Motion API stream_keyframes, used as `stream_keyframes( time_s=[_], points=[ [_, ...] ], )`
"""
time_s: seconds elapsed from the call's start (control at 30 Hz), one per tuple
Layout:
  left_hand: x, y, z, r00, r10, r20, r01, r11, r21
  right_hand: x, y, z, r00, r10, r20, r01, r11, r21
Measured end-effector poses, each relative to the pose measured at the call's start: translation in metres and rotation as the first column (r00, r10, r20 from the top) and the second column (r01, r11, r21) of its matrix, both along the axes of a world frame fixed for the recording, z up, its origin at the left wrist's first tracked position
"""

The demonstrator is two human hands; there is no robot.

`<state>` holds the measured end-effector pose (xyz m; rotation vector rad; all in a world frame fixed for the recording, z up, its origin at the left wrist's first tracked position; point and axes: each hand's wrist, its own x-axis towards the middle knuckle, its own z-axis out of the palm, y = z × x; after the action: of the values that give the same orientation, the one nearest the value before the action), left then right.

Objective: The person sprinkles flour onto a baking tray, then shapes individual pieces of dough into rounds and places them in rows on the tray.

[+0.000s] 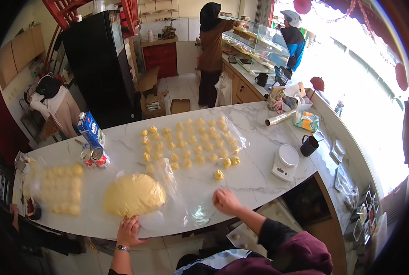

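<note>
A large mound of yellow dough (135, 195), partly wrapped in clear plastic, lies near the front edge of the marble table. My left hand (129, 232) touches its near side, fingers stretched out and thumb apart. To the right, my right hand (226, 201) is curled closed just over the tabletop; whatever is inside it is hidden. A single small dough ball (218, 174) sits just beyond that hand. Farther back, several rows of small dough pieces (186, 142) are spread out, some under clear plastic. Rounded dough balls (62, 189) stand close together under plastic at the left.
A blue carton (92, 130) and cans (100, 157) stand behind the mound. On the right are a white kitchen scale (285, 162) and a dark mug (309, 145). One person (210, 55) stands at a glass display case (259, 43); another person's hand (14, 215) shows at the left edge.
</note>
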<state>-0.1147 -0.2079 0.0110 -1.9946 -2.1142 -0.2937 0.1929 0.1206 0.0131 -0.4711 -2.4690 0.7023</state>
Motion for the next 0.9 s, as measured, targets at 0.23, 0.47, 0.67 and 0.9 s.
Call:
stream_keyframes(
  time_s=[0.23, 0.47, 0.67, 0.9],
  points=[
    [0.0, -0.004, -0.004, 1.0, -0.005, 0.024, 0.004, 1.0, 0.013, -0.033, -0.059, -0.004, 0.995, 0.084, -0.052, -0.097, 0.939, -0.329],
    [0.003, 0.005, -0.004, 1.0, -0.002, 0.017, 0.002, 0.999, 0.034, -0.036, 0.0, 0.005, 0.989, -0.126, -0.071, 0.123, 0.991, -0.045],
    [0.002, 0.001, -0.003, 0.997, -0.018, 0.074, 0.015, 0.999, 0.035, -0.002, -0.04, -0.003, 0.997, 0.062, -0.037, -0.071, 0.934, -0.349],
    [0.002, 0.005, -0.002, 0.998, 0.016, 0.055, -0.015, 1.0, -0.021, -0.054, -0.022, 0.006, 0.99, -0.128, -0.063, 0.117, 0.98, -0.163]
  ],
)
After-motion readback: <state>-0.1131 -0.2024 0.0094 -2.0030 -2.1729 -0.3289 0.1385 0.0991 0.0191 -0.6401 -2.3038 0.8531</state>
